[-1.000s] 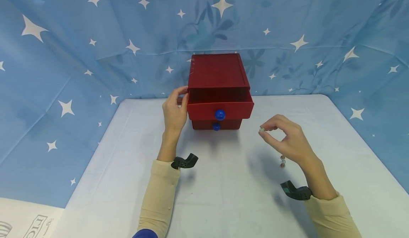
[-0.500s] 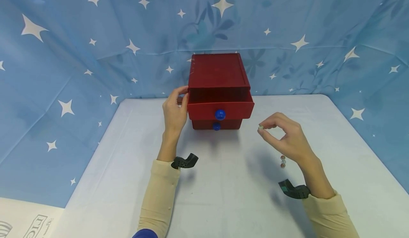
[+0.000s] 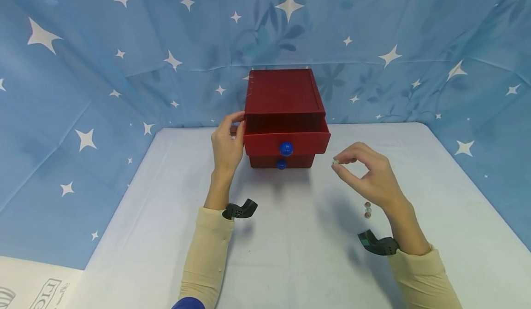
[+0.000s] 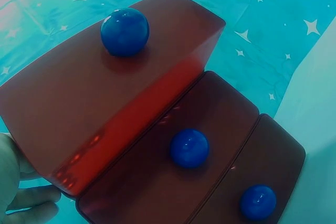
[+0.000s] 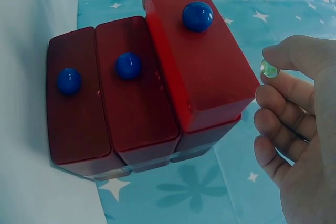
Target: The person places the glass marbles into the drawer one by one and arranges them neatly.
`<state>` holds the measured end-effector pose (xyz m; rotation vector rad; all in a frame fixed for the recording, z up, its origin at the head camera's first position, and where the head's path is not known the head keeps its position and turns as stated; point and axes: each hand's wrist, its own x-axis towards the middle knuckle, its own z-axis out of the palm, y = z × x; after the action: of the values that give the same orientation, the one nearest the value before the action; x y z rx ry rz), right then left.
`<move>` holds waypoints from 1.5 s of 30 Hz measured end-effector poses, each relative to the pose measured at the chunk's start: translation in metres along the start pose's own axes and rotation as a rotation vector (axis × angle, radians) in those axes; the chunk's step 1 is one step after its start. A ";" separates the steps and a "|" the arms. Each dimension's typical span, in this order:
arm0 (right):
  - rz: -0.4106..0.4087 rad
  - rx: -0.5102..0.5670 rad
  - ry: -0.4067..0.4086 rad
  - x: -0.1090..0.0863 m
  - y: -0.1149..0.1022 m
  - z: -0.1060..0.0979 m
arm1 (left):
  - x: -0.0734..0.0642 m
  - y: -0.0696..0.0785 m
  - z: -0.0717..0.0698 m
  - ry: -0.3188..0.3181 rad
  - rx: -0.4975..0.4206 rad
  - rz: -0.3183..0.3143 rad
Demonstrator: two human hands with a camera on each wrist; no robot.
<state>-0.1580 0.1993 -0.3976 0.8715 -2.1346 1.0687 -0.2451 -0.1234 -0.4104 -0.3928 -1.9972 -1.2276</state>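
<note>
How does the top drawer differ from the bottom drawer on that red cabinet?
The top drawer is pulled out, while the bottom drawer is closed. The top drawer's front looks brighter red; the bottom drawer's looks darker. The head view shows into the top drawer, whereas the bottom drawer's inside is hidden. Both have a red front with a round blue knob.

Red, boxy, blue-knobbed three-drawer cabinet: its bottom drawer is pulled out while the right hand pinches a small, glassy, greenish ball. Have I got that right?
Not quite: the red, boxy, blue-knobbed three-drawer cabinet has its top drawer pulled out, not its bottom drawer. The right wrist view shows this. The right hand does pinch a small, glassy, greenish ball.
</note>
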 end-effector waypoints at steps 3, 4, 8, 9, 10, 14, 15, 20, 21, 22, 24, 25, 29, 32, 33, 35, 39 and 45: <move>-0.008 0.000 0.005 0.002 -0.001 0.001 | 0.000 0.000 0.000 0.001 -0.004 -0.004; -0.009 -0.003 0.008 0.002 -0.001 0.001 | 0.000 0.000 0.000 0.001 -0.003 -0.005; 0.004 -0.017 0.019 0.005 -0.002 0.002 | 0.000 0.001 0.000 -0.001 -0.002 -0.008; 0.011 -0.021 0.024 0.005 -0.003 0.002 | 0.000 0.001 -0.001 -0.002 -0.001 -0.008; 0.016 -0.025 0.028 0.006 -0.004 0.003 | -0.001 0.001 -0.001 -0.003 0.000 -0.008; 0.045 -0.039 0.042 0.008 -0.008 0.004 | -0.001 0.001 -0.001 -0.006 0.003 -0.008; 0.050 -0.041 0.045 0.009 -0.009 0.004 | -0.001 0.001 -0.001 -0.006 0.003 -0.008; 0.069 -0.049 0.050 0.013 -0.011 0.007 | 0.000 0.000 -0.001 -0.004 0.009 -0.005; 0.071 -0.053 0.052 0.013 -0.011 0.008 | 0.000 0.000 -0.001 -0.005 0.011 -0.005; 0.070 -0.055 0.053 0.014 -0.011 0.008 | 0.000 0.000 -0.001 -0.004 0.011 -0.005; 0.074 -0.056 0.055 0.015 -0.012 0.009 | 0.000 0.000 -0.001 -0.003 0.010 -0.008; 0.076 -0.057 0.054 0.016 -0.012 0.009 | 0.000 0.000 -0.001 -0.003 0.008 -0.009; 0.079 -0.058 0.064 0.018 -0.013 0.011 | 0.000 0.001 -0.001 -0.007 0.004 -0.008; 0.076 -0.051 0.072 0.020 -0.014 0.012 | 0.000 0.001 -0.001 -0.012 0.006 -0.006; 0.069 -0.044 0.079 0.021 -0.014 0.012 | 0.000 0.002 -0.001 -0.013 0.007 -0.007; 0.063 -0.026 0.086 0.022 -0.015 0.013 | 0.000 0.002 -0.002 -0.012 0.007 -0.008; 0.052 0.000 0.109 0.024 -0.015 0.015 | 0.000 0.001 -0.001 -0.012 0.013 -0.011; 0.048 0.008 0.129 0.028 -0.015 0.017 | 0.000 0.001 -0.001 -0.013 0.006 -0.020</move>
<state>-0.1678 0.1701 -0.3787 0.7378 -2.0541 1.1269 -0.2444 -0.1237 -0.4097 -0.3797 -2.0195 -1.2338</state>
